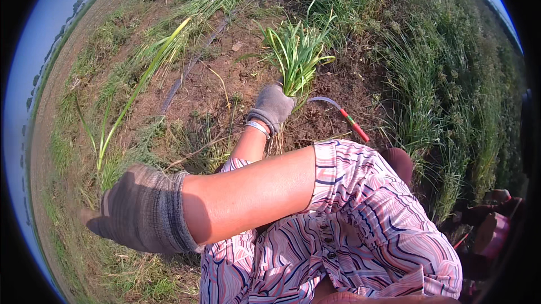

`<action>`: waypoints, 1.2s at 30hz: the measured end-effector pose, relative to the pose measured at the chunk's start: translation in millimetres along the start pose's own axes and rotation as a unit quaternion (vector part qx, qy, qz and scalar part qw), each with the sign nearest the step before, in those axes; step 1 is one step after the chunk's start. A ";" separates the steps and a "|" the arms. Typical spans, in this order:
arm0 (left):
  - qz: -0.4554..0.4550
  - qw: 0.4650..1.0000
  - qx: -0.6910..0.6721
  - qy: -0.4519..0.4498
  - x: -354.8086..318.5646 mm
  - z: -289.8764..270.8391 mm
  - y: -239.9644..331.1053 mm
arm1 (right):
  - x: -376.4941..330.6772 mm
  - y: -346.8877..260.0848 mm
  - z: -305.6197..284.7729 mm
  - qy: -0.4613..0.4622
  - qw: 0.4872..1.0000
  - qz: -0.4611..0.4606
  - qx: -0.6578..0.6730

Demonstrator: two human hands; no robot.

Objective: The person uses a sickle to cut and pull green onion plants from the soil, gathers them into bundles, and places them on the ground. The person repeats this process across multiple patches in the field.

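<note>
Outdoors, sunlit. Brown soil (349,85) around my left grip (272,105), tall green weeds (442,87) to its right, blue sky (48,30) far left.

From my remote seat, I can make out no readable text, label, number or sign in this view.

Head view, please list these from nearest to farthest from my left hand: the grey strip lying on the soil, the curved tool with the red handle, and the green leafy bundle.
1. Green leafy bundle: gripped in your left hand.
2. Red-handled tool: just to its right.
3. Grey strip: farthest, off to its left.
</note>
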State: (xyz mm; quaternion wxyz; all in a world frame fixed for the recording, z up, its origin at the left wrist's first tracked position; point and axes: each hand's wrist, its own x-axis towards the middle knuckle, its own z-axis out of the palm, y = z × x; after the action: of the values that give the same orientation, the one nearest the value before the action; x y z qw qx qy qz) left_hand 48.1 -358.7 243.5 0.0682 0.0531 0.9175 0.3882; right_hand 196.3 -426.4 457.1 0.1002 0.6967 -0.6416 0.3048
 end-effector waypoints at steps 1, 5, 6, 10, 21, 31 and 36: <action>0.021 1.000 -0.014 -0.003 -0.5 0.4 2.2 | -15.9 -21.7 23.1 -0.055 0.998 -0.007 0.017; 0.048 0.999 0.012 0.015 -12.7 -8.5 16.7 | -96.1 -16.4 2.4 -0.124 0.983 0.115 0.074; 0.056 0.998 0.003 0.019 -15.2 -13.3 11.4 | -120.5 -3.6 -34.2 -0.130 0.973 0.177 0.072; 0.100 0.970 -0.219 0.026 -12.6 -22.3 -15.2 | -237.4 19.0 -111.9 0.028 0.854 0.500 0.140; 0.084 0.974 -0.211 -0.016 -44.9 -96.5 -16.2 | -408.1 45.0 -63.7 0.235 0.560 0.718 0.342; 0.116 0.993 0.002 0.006 -68.8 -108.0 12.3 | -437.5 64.6 -57.1 0.369 0.523 0.640 0.425; 0.089 0.995 -0.021 -0.028 -54.2 -86.6 8.3 | -422.3 13.5 -125.5 0.435 0.588 0.483 0.482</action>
State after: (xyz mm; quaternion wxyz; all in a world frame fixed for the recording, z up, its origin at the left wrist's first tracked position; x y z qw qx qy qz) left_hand 87.5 -422.2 313.7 0.0598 0.1444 0.8986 0.4100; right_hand 150.2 -10.1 319.7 -0.1446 0.0151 -0.5231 0.8398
